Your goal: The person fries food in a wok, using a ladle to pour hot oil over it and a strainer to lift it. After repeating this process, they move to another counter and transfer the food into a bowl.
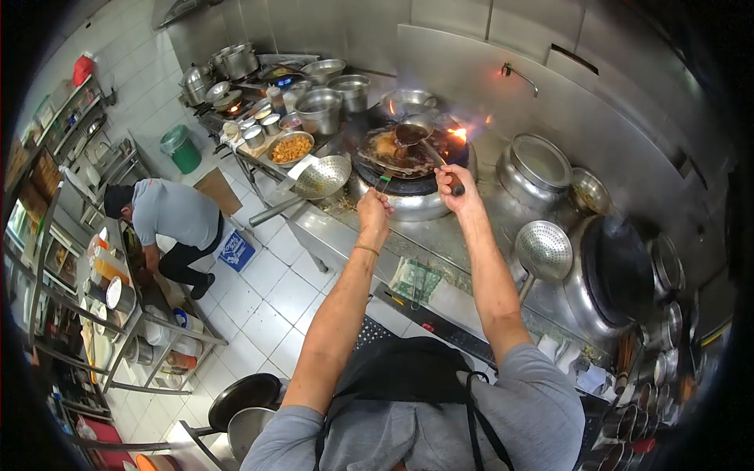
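Observation:
My right hand (459, 190) is wrapped round the wooden-ended handle of a ladle (411, 134). The ladle's bowl is over the wok, with dark liquid in it. Closed at the near edge of the wok, my left hand (375, 209) grips a thin handle with a green part (383, 183); what it belongs to is hard to make out. Dark liquid and a pale brown mass of food (386, 144) are in the wok (369, 162), which sits on a round steel burner ring. Flames (458, 135) rise at its right rear edge.
A large perforated strainer (322, 177) and a bowl of orange-brown food (290, 147) lie left of the wok. On the right are a lidded pot (536, 166), another strainer (543, 251) and a second dark wok (620, 271). A co-worker (173, 216) bends over shelving at left.

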A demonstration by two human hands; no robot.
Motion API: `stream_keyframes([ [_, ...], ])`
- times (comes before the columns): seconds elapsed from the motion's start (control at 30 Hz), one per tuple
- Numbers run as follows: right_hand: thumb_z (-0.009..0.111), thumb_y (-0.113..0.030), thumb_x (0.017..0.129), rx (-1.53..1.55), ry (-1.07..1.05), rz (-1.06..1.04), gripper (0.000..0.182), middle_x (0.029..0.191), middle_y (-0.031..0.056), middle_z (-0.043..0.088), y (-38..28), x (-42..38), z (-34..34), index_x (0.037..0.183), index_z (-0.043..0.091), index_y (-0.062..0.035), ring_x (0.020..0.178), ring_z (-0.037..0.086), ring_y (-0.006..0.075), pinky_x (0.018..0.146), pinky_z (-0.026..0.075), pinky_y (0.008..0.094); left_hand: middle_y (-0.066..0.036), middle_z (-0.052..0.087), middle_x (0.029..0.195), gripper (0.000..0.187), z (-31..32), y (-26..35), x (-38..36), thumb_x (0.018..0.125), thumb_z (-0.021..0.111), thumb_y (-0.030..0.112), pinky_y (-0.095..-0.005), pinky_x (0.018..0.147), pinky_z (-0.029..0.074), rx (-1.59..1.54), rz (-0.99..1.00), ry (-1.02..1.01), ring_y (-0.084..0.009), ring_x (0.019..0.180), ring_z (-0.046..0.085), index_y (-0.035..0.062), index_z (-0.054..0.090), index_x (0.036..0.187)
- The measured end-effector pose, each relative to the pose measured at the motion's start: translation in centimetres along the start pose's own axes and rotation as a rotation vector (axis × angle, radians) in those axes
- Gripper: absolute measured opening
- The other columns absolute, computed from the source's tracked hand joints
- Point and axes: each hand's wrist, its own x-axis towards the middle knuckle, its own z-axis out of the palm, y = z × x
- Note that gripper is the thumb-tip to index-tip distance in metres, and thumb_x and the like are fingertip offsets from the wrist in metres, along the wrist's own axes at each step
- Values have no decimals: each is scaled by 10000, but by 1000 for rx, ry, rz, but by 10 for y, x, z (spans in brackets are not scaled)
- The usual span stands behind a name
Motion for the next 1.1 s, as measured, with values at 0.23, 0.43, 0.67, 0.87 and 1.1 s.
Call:
stream_keyframes([
  [0.23,551,-48,730,-155,0,-38,89,590,31,492,10,5,5,779,479,-31,424,454,95,304,328,233,-21,471,624,232,-2,-1,2,887,412,257,-281,494,407,20,10,2,-127,519,439,88,428,728],
  [0.43,553,-57,731,-355,63,-97,72,561,37,482,13,-4,22,752,486,-40,397,453,107,281,339,253,-20,467,624,228,-2,-1,3,885,410,256,-281,496,407,15,10,6,-127,520,437,90,428,729],
  [0.67,535,-42,729,-913,186,-293,53,563,38,479,22,-7,21,707,489,-29,364,442,114,316,351,250,-18,464,612,244,0,-1,2,889,396,260,-276,476,412,3,3,35,-119,501,435,83,435,727],
  [0.87,544,-35,703,-1112,358,-401,69,530,36,458,32,-8,7,680,479,-25,378,450,129,358,373,282,-19,470,637,223,-2,-2,2,888,407,256,-286,500,413,4,2,16,-125,527,442,87,431,745],
  [1.1,540,-41,717,-486,345,-130,67,544,43,485,16,-18,6,692,479,-30,401,466,123,320,347,258,-18,475,638,226,0,-5,2,892,405,263,-282,488,412,25,15,31,-123,521,441,90,434,749],
])
